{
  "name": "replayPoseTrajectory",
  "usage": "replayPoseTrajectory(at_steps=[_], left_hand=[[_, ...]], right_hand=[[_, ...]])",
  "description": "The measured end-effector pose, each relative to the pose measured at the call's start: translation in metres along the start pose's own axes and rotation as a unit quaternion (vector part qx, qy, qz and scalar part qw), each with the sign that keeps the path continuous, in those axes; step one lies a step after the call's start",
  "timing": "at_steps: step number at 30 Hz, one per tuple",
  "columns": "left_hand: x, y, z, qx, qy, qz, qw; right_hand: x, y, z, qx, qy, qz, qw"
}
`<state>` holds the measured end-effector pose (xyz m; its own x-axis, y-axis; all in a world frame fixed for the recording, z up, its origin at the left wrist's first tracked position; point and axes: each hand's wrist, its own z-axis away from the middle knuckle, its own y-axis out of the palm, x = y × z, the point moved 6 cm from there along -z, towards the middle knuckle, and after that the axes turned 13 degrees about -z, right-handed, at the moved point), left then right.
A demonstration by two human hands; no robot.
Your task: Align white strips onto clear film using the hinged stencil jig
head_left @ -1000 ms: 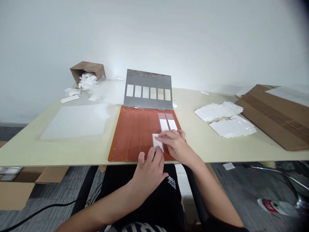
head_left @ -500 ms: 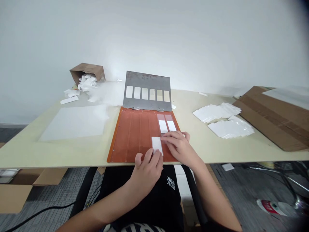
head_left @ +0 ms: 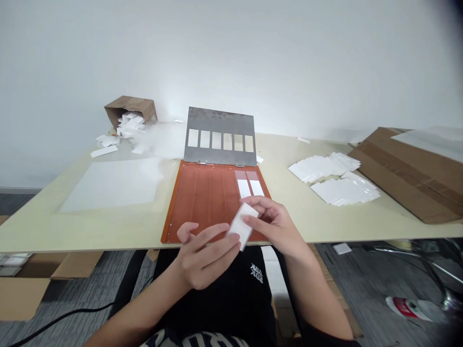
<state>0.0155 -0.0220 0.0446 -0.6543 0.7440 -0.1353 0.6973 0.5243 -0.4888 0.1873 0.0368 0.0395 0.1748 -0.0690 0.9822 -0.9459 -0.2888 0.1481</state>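
A small white card [head_left: 241, 224] is held tilted in the air just above the near edge of an orange-brown grooved tray [head_left: 202, 197]. My right hand [head_left: 273, 224] pinches its upper right side with thumb and fingers. My left hand [head_left: 202, 255] grips its lower left end with curled fingers. Two white cards [head_left: 250, 188] lie side by side in the tray's right-hand grooves. A grey metal lid [head_left: 220, 136] with a row of several rectangular windows stands hinged open at the tray's far edge.
Piles of white cards [head_left: 334, 178] lie right of the tray. A flattened cardboard sheet [head_left: 408, 171] is at far right. A tipped cardboard box [head_left: 130, 110] spills white pieces at back left. A translucent sheet [head_left: 112, 183] lies left. The table edge [head_left: 108, 243] runs near me.
The white card lay flat on the tray under both hands; now both hands have lifted it off the tray and tilted it toward me.
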Motion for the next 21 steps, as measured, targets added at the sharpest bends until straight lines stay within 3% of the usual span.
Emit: replayPoseTrajectory(at_steps=[1, 3, 7, 10, 12, 15, 18, 21], left_hand=[[-0.004, -0.005, -0.003, -0.036, 0.057, -0.036, 0.997], [-0.003, -0.011, -0.011, -0.066, 0.086, -0.067, 0.992], [0.006, -0.018, -0.024, -0.072, -0.007, 0.012, 0.997], [0.011, -0.024, -0.028, -0.092, -0.115, 0.113, 0.983], [0.018, -0.021, -0.030, -0.063, -0.217, 0.189, 0.956], [0.026, -0.008, -0.034, 0.024, -0.355, 0.310, 0.882], [0.027, 0.002, -0.036, 0.093, -0.411, 0.372, 0.827], [0.029, 0.005, -0.036, 0.107, -0.427, 0.395, 0.806]], right_hand=[[0.004, 0.004, 0.000, -0.014, -0.012, -0.015, 1.000], [0.013, 0.009, 0.002, -0.054, -0.041, -0.020, 0.997], [0.026, 0.018, 0.006, -0.095, -0.089, -0.012, 0.991], [0.031, 0.022, 0.006, -0.094, -0.104, -0.018, 0.990], [0.032, 0.024, 0.007, -0.087, -0.107, -0.020, 0.990], [0.034, 0.027, 0.008, -0.081, -0.110, -0.022, 0.990], [0.035, 0.028, 0.009, -0.082, -0.109, -0.019, 0.990], [0.035, 0.028, 0.009, -0.085, -0.110, -0.007, 0.990]])
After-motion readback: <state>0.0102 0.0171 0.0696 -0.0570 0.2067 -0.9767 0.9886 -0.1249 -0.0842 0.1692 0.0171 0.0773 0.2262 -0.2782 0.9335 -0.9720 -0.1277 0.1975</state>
